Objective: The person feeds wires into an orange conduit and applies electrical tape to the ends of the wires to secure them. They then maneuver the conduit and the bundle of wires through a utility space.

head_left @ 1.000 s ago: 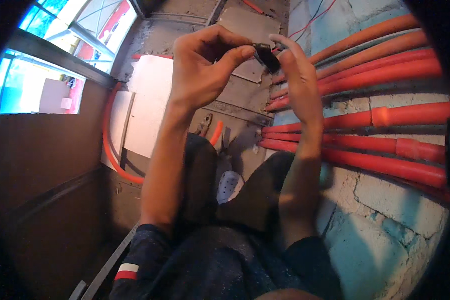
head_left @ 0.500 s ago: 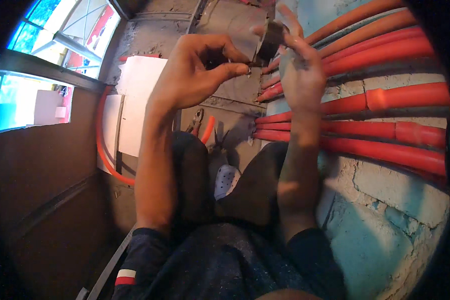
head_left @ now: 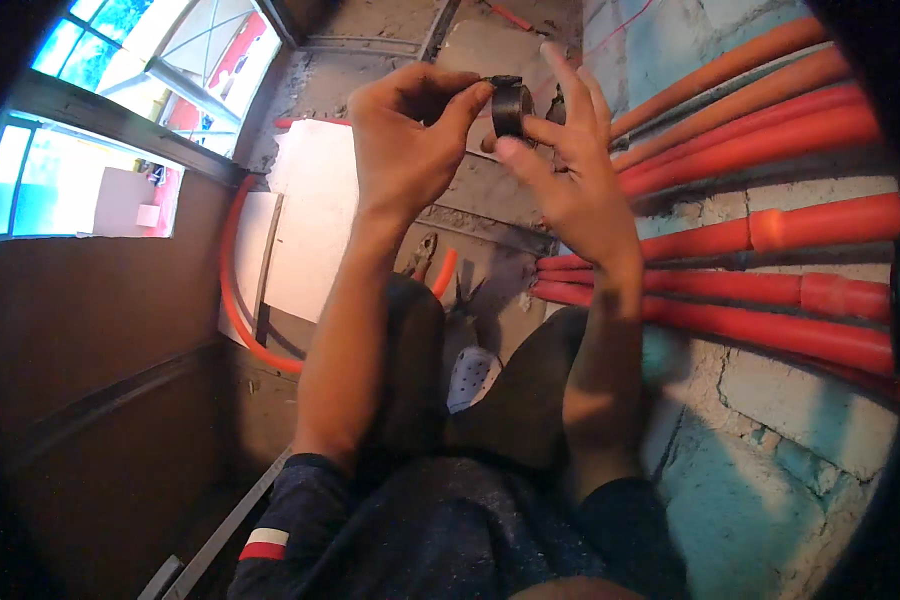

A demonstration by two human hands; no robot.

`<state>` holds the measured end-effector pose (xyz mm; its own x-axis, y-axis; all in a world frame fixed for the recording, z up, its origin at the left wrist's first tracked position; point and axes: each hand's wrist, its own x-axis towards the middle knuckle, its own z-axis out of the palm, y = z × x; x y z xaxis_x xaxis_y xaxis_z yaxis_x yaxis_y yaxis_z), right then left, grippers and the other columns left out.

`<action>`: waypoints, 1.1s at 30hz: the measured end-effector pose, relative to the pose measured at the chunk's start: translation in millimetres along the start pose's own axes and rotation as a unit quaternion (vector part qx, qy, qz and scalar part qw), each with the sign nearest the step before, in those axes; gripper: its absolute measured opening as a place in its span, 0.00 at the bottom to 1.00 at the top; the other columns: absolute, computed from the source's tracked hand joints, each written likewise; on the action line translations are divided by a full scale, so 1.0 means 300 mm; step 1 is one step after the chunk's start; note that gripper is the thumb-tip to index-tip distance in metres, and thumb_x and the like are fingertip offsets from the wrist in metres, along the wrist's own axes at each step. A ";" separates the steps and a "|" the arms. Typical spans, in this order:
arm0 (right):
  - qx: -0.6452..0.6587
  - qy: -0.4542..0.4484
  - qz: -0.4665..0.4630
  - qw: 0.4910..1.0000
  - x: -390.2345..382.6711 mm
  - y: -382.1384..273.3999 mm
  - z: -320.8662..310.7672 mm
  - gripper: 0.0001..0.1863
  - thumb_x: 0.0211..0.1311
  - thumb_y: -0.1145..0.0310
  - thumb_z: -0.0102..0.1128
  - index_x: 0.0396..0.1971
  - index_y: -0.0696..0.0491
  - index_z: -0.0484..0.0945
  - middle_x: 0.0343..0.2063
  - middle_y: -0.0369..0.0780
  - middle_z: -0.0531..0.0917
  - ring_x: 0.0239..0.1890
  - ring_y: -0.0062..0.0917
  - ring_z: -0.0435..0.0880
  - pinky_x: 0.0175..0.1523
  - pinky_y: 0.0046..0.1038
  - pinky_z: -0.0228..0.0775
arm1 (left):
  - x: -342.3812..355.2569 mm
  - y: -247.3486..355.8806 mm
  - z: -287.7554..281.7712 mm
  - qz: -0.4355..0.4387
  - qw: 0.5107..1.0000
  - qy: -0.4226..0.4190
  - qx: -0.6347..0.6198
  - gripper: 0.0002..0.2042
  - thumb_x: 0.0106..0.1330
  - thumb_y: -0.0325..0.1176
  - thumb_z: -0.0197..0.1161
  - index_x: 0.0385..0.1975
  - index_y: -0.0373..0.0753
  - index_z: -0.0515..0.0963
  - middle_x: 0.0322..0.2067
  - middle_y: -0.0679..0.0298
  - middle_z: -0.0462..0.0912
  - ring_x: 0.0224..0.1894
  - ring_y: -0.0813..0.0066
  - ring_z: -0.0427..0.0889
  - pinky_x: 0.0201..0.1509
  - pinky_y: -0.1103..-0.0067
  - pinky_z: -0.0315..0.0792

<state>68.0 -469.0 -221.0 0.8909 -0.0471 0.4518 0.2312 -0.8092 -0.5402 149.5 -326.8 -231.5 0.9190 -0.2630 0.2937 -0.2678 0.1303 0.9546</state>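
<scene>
Up at the top middle, a small roll of black tape [head_left: 510, 108] sits between my two hands. My right hand [head_left: 585, 195] holds the roll, its thumb beneath and a finger at the roll's opening; the other fingers point up and apart. On the roll's left side, my left hand [head_left: 405, 130] pinches a dark bit at its upper edge, which looks like the loose end of the tape. Below the hands, pliers [head_left: 425, 252] lie on the floor beside a short piece of orange tube [head_left: 445, 272].
Several red and orange conduits [head_left: 770, 230] run along the rough turquoise wall [head_left: 770, 500] on the right. White boards [head_left: 315, 200] and a curved orange tube [head_left: 232, 290] are to the left, below the window [head_left: 90, 190]. My white perforated shoe [head_left: 473, 375] shows between my knees.
My right hand has turned, bringing the roll left and down, closer to my left hand. The left hand has risen a little to the roll's edge. The whole view has shifted slightly.
</scene>
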 end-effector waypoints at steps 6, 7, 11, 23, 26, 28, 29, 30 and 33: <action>-0.005 0.011 -0.065 0.998 0.001 0.007 -0.023 0.15 0.43 0.61 0.67 0.33 0.49 0.84 0.66 0.43 0.56 0.68 0.41 0.50 0.63 0.39 0.55 | 0.002 -0.041 -0.002 0.057 0.993 -0.038 0.094 0.04 0.53 0.22 0.63 0.28 0.32 0.80 0.23 0.60 0.83 0.25 0.79 0.81 0.30 0.83 0.71; -0.006 0.009 -0.066 0.998 0.003 0.015 -0.032 0.15 0.43 0.61 0.67 0.33 0.49 0.84 0.66 0.43 0.56 0.68 0.41 0.50 0.63 0.39 0.55 | -0.001 -0.042 -0.002 0.095 0.989 -0.065 0.089 0.04 0.53 0.23 0.63 0.28 0.32 0.80 0.22 0.60 0.82 0.24 0.80 0.80 0.29 0.82 0.70; 0.228 -0.073 -0.002 0.971 -0.002 0.048 -0.088 0.13 0.44 0.66 0.63 0.32 0.55 0.81 0.65 0.49 0.58 0.68 0.45 0.50 0.69 0.39 0.40 | -0.009 -0.057 -0.004 0.113 0.973 -0.172 0.105 0.04 0.54 0.25 0.64 0.26 0.31 0.79 0.20 0.61 0.80 0.24 0.80 0.77 0.28 0.80 0.68; 0.338 0.123 0.131 0.924 -0.078 0.127 -0.047 0.21 0.52 0.86 0.44 0.46 0.55 0.74 0.41 0.42 0.79 0.42 0.26 0.79 0.49 0.26 0.71 | -0.038 0.020 -0.004 0.018 0.942 -0.323 -0.095 0.04 0.53 0.19 0.65 0.28 0.29 0.79 0.26 0.63 0.82 0.33 0.80 0.80 0.39 0.82 0.74; 0.507 0.103 0.230 0.824 -0.048 0.127 -0.051 0.12 0.59 0.78 0.46 0.42 0.63 0.73 0.38 0.47 0.81 0.36 0.31 0.82 0.41 0.30 0.77 | -0.035 0.033 -0.001 0.007 0.935 -0.326 -0.138 0.03 0.53 0.18 0.64 0.28 0.28 0.79 0.28 0.63 0.82 0.34 0.79 0.80 0.41 0.83 0.75; 0.708 -0.031 0.223 0.670 -0.030 0.093 -0.067 0.14 0.63 0.74 0.39 0.40 0.65 0.73 0.39 0.50 0.81 0.40 0.35 0.81 0.44 0.32 0.76 | -0.041 0.019 -0.001 -0.001 0.936 -0.301 -0.185 0.05 0.54 0.19 0.65 0.30 0.28 0.80 0.30 0.62 0.83 0.35 0.79 0.80 0.41 0.83 0.75; 0.710 -0.033 0.220 0.669 -0.012 0.069 -0.058 0.14 0.63 0.74 0.39 0.40 0.65 0.73 0.39 0.50 0.81 0.40 0.35 0.81 0.44 0.32 0.76 | -0.040 0.018 0.000 0.001 0.936 -0.301 -0.181 0.05 0.54 0.19 0.65 0.30 0.28 0.80 0.30 0.62 0.83 0.35 0.79 0.80 0.41 0.83 0.75; 0.634 0.004 0.270 0.724 0.010 0.040 -0.035 0.15 0.64 0.71 0.39 0.42 0.64 0.73 0.40 0.50 0.80 0.42 0.34 0.81 0.48 0.33 0.74 | -0.039 0.018 0.003 -0.008 0.956 -0.256 -0.145 0.05 0.54 0.20 0.65 0.30 0.29 0.81 0.32 0.59 0.83 0.35 0.79 0.80 0.39 0.83 0.75; 0.585 0.018 0.312 0.748 0.029 0.060 -0.001 0.18 0.66 0.66 0.39 0.45 0.63 0.72 0.42 0.50 0.80 0.45 0.33 0.79 0.53 0.32 0.70 | -0.042 -0.003 0.022 -0.036 0.976 -0.193 -0.098 0.06 0.54 0.22 0.66 0.31 0.30 0.81 0.35 0.57 0.84 0.34 0.79 0.80 0.35 0.83 0.74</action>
<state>79.9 -484.2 -226.6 0.9619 -0.2341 -0.1410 -0.0234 0.4436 -0.8959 136.1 -329.8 -235.8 0.7458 -0.6134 0.2598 -0.1121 0.2689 0.9566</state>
